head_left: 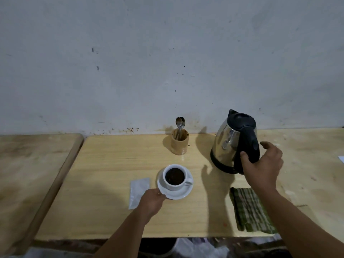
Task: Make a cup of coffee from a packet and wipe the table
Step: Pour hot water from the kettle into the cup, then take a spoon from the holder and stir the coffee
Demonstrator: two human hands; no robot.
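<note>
- Wooden table [115, 157] holds everything.
- Shiny kettle [229, 144] stands at the right; the right hand [264, 164] reaches around its black handle.
- White cup [175, 177] of dark coffee sits on a saucer [183, 194], pinched by the left hand [151, 202].

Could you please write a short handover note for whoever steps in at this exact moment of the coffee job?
Left hand: fingers on the near-left rim of the saucer, steadying it.
Right hand: wrapped around the black handle of the kettle, which stands on the table; the grip is not fully closed.
Cup: on the saucer, dark contents inside; I cannot tell whether that is dry powder or liquid.
Packet: flat on the table, left of the saucer.
Spoons: in the wooden holder by the wall.
Cloth: folded, near right edge.
Done: coffee in cup.
Left: probably stirring, then wiping the table.
</note>
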